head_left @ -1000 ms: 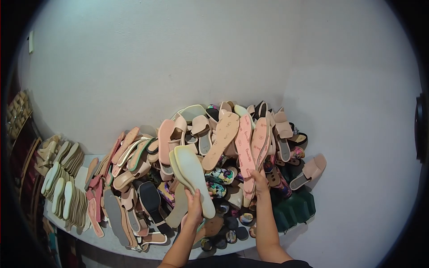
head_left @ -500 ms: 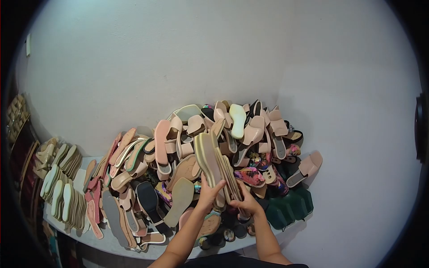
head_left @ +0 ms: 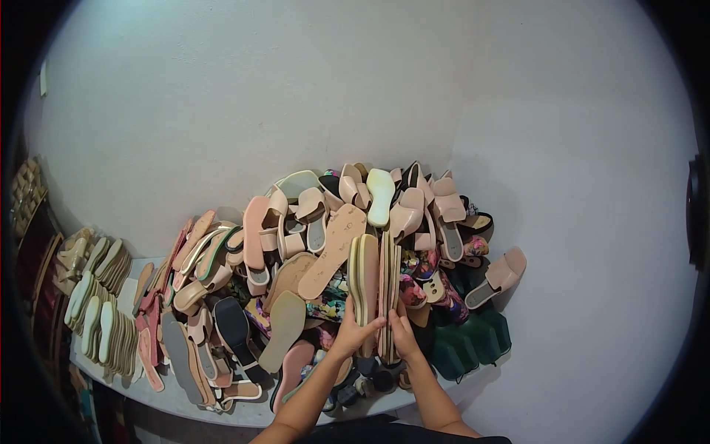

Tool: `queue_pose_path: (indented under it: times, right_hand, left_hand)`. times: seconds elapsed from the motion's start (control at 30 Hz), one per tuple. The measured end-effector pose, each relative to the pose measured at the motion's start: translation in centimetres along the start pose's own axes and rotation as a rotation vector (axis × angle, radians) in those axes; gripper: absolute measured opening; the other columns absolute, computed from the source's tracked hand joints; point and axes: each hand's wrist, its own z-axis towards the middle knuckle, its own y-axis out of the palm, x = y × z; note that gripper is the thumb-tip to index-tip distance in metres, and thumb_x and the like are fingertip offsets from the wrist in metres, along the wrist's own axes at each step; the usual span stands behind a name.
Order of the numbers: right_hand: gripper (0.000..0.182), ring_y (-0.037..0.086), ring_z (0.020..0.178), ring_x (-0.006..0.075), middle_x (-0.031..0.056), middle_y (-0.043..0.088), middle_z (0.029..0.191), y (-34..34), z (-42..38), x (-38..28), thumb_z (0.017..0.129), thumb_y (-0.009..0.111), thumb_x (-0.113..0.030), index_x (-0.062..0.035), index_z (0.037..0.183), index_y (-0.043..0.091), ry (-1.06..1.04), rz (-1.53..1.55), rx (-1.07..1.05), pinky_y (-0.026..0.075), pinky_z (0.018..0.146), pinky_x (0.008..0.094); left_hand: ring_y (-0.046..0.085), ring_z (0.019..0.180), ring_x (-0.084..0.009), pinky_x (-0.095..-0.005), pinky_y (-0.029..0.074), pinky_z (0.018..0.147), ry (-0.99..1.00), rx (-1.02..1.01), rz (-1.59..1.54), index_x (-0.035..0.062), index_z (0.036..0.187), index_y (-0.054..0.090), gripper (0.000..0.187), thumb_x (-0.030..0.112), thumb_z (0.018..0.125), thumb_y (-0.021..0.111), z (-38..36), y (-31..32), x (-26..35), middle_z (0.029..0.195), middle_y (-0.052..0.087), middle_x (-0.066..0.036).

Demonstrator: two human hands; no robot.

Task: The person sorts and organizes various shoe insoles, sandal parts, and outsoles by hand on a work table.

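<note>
Both hands are in the middle of the view, each gripping a bundle of shoe soles by its lower part. My left hand is closed around a few thick soles with cream and yellowish edges. Fingers of my right hand press on a stack of thinner insoles, seen edge-on with pink and tan layers. The two bundles stand nearly upright, side by side, a narrow gap between their tops. Just behind them a tan insole with small dark marks lies tilted on the heap. My far fingers are partly hidden.
A large heap of sandals and soles covers the table. Neat stacks of pale soles stand at its left end. Dark green moulded pieces and a beige slide sandal lie at the right. Walls rise behind and right.
Both bundles have turned from leaning left to nearly upright, with my hands shifting slightly right. The marked tan insole behind them has come into view. The heap appears shifted a little left.
</note>
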Motion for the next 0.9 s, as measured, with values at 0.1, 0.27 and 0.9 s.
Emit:
queue_pose_path:
  times: [0.1, 0.27, 0.9]
  right_hand:
    - [0.034, 0.050, 0.080, 0.0080, 0.0032, 0.055, 0.090, -0.9, 0.0, 0.3, 0.092, 0.042, -0.032, -0.0008, 0.102, 0.051, -0.083, -0.045, -0.053, 0.040, 0.073, 0.0212]
    - [0.037, 0.051, 0.084, 0.0113, 0.0050, 0.056, 0.094, -1.3, 0.1, 0.4, 0.093, 0.037, -0.033, -0.0032, 0.109, 0.051, -0.300, -0.144, 0.035, 0.041, 0.077, 0.0255]
    - [0.059, 0.025, 0.125, 0.0202, 0.0120, 0.023, 0.137, 10.1, -4.4, -2.0, 0.092, 0.041, -0.026, 0.0003, 0.136, 0.012, 0.031, -0.012, -0.540, 0.017, 0.103, 0.0305]
  left_hand:
    - [0.044, 0.108, -0.0219, -0.0320, 0.037, 0.090, -0.040, 0.030, 0.022, -0.0005, 0.128, 0.020, 0.083, 0.023, 0.069, 0.073, -0.2, 0.5, -0.1, 0.118, 0.041, -0.015]
    - [0.042, 0.110, -0.0237, -0.0326, 0.035, 0.092, 0.039, 0.047, 0.149, -0.0008, 0.129, 0.016, 0.089, 0.023, 0.067, 0.074, -0.3, 1.3, -1.2, 0.119, 0.039, -0.017]
    - [0.042, 0.110, -0.0239, -0.0335, 0.035, 0.092, 0.041, 0.413, 0.151, 0.0017, 0.127, 0.018, 0.085, 0.016, 0.064, 0.074, -10.5, -5.9, 1.0, 0.118, 0.039, -0.015]
